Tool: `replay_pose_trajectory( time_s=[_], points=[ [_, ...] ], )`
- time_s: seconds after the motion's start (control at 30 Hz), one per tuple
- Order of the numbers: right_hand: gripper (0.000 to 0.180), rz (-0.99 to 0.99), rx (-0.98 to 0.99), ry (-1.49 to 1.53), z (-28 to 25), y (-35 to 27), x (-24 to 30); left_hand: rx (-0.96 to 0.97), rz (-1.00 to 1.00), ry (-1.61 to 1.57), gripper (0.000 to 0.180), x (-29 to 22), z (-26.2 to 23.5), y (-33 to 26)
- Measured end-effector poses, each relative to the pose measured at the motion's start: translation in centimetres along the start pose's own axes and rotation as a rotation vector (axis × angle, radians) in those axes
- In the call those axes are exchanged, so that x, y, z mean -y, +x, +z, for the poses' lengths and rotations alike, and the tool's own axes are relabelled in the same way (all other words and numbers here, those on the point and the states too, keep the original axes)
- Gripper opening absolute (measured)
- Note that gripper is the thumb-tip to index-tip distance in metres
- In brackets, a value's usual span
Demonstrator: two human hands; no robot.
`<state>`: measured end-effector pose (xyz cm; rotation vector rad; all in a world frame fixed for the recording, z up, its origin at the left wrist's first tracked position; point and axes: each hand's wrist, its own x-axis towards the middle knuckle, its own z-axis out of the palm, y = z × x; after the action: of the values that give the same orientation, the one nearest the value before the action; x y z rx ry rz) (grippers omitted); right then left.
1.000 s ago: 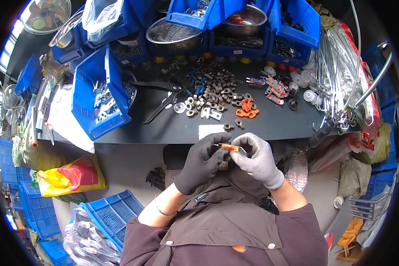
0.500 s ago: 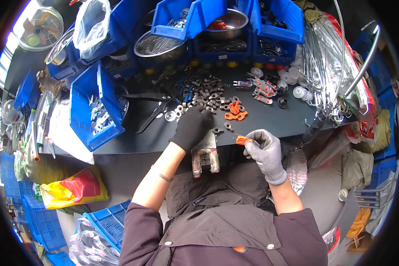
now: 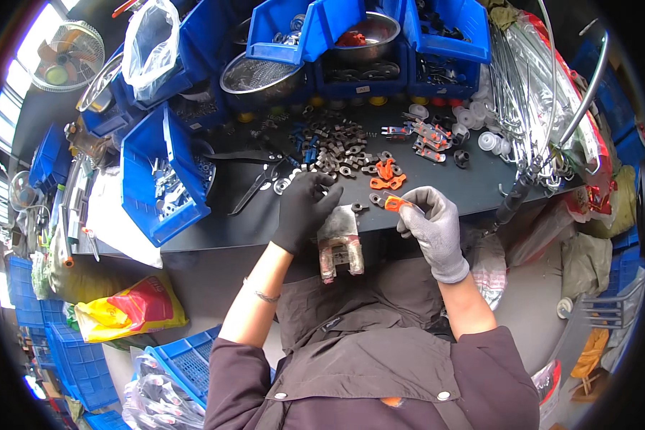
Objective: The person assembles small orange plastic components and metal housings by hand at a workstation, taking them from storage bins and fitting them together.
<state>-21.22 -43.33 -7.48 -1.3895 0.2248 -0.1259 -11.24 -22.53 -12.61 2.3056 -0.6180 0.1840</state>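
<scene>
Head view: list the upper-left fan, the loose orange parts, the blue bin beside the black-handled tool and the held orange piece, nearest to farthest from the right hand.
1. Orange piece, held in the right hand.
2. Loose orange parts, on the table just beyond.
3. Blue bin, well to the left.
4. Fan, farthest, upper left.

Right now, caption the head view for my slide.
Gloved right hand holds an orange part; left hand is near piled small metal pieces on a dark workbench.

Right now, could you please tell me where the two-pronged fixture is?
In the head view, the fixture is at the bench's near edge, below and right of the left hand, left of the orange piece the right hand holds.
</scene>
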Motion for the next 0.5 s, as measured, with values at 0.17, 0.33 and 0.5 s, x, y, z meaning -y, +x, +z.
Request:
replay_pose_trajectory(
  time_s=[0.17, 0.33, 0.5],
  points=[
    [0.013, -0.041, 0.027, 0.052, 1.7, 0.5, -0.1, -0.109, -0.434, -1.240, 0.030, -4.5, -1.8, -1.4],
    [0.013, -0.002, 0.060, 0.004, 3.7, 0.5, 0.3, -0.021, -0.539, -1.508, 0.028, -4.2, -1.8, -3.8],
    [0.013, -0.056, 0.097, -0.120, 3.5, 0.5, 0.3, -0.066, -0.489, -1.410, 0.025, -5.2, -1.8, -3.8]
  ],
)
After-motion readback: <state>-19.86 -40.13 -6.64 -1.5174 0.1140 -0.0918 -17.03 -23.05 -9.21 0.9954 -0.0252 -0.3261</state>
